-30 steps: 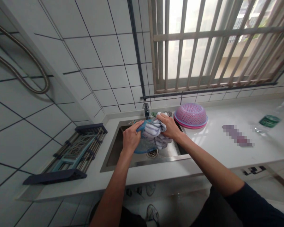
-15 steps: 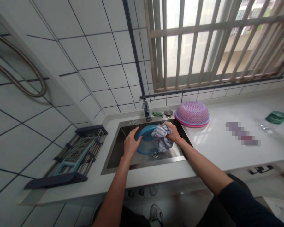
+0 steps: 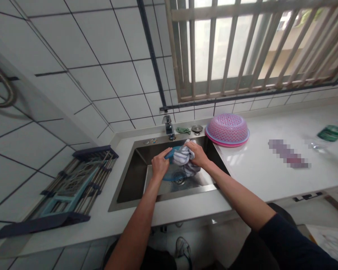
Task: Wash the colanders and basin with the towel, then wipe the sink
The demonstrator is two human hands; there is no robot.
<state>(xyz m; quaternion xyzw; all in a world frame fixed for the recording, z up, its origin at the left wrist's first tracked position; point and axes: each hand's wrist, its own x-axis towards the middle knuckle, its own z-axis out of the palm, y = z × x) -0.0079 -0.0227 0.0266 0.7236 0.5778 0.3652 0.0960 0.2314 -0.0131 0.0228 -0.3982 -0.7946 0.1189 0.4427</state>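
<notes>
Over the steel sink (image 3: 129,183), my left hand (image 3: 160,165) grips the left rim of a round blue plastic strainer dish (image 3: 173,174), fingers curled round its edge. My right hand (image 3: 197,153) is closed on a bunched white and blue striped cloth (image 3: 183,155) and presses it against the upper part of the dish. The cloth's loose end hangs down beside the dish. The sink drain (image 3: 180,181) shows just below the dish.
A tap (image 3: 167,126) stands behind the sink, with a green scrubber (image 3: 183,130) and a plug (image 3: 197,128) beside it. An upturned pink colander (image 3: 227,128) lies on the white counter right of the sink. A dark folding rack (image 3: 70,187) lies on the left. A green-labelled bottle (image 3: 331,133) lies far right.
My right hand has shifted the cloth from the dish's right side up onto its top edge. My left hand has closed round the rim. The camera has tilted down a little.
</notes>
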